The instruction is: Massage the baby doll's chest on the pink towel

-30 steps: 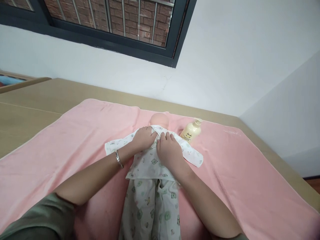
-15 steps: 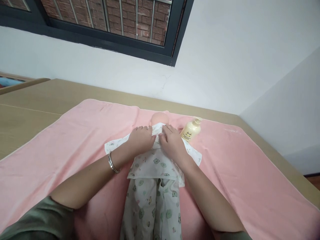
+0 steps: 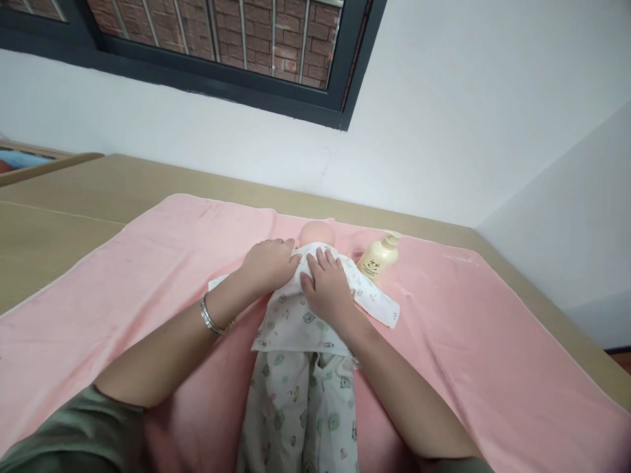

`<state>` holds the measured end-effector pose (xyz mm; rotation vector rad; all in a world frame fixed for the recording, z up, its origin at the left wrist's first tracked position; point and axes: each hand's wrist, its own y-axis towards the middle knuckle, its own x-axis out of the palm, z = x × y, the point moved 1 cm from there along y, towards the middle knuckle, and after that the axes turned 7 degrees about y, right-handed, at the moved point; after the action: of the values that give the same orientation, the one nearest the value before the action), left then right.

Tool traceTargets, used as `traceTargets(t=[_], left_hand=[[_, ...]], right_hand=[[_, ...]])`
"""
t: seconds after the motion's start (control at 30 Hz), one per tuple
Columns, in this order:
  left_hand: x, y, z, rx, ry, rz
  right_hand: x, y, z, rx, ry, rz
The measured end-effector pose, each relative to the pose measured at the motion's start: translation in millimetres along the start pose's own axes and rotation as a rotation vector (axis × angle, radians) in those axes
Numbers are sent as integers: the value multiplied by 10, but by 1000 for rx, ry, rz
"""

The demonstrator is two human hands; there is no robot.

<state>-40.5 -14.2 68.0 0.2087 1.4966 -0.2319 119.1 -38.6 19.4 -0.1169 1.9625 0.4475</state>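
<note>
Baby doll (image 3: 315, 233) lying on its back in the middle of the pink towel (image 3: 162, 263), head toward the wall, dressed in a white printed top (image 3: 296, 318) and matching trousers (image 3: 300, 407). Only the bare head showing above the collar; rest of the body hidden under the cloth.

Probably light, with a hard, smooth head and a body that gives little, while the clothing is thin, soft and loose, so likely to slide and wrinkle over the body instead of moving it. Best taken under the trunk and behind the head together; pulling at a sleeve or hem would most likely only stretch the fabric. For the top itself, the collar edges and the front opening look like the sensible places to pinch.

Left hand (image 3: 269, 263) laid on the doll's chest near the collar, fingers (image 3: 283, 244) spread flat and pressing the cloth, not closed around anything. Right hand (image 3: 328, 289) beside it, touching it at the middle of the chest, fingers also extended and resting on the fabric. Hard to say whether any fingertip pinches a fold underneath.

Silver bangle (image 3: 211, 318) on the left wrist. One sleeve of the top spread out flat toward the right. Cream pump bottle (image 3: 377, 257) lying on the towel just beside the doll's head, apart from both hands. Towel covering a wooden tabletop (image 3: 64, 210), with a white wall and a dark-framed window (image 3: 221, 59) behind.
</note>
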Motion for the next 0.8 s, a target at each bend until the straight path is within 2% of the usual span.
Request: traceTargets(t=[0.2, 0.33, 0.47, 0.57, 0.7, 0.8], left_hand=[[-1, -16, 23, 2, -38, 4], [13, -32, 48, -22, -72, 17], [43, -43, 91, -23, -72, 27], [54, -48, 133, 16, -52, 25], [27, -87, 192, 83, -63, 12], [-20, -141, 230, 78, -83, 17]], right_hand=[[-10, -39, -35, -31, -10, 79], [67, -54, -32, -55, -29, -37], [76, -113, -56, -50, -74, -87], [-7, -255, -142, -28, -128, -132], [-207, -529, -358, -79, -216, -162], [-307, -685, -515, -147, -285, -330]])
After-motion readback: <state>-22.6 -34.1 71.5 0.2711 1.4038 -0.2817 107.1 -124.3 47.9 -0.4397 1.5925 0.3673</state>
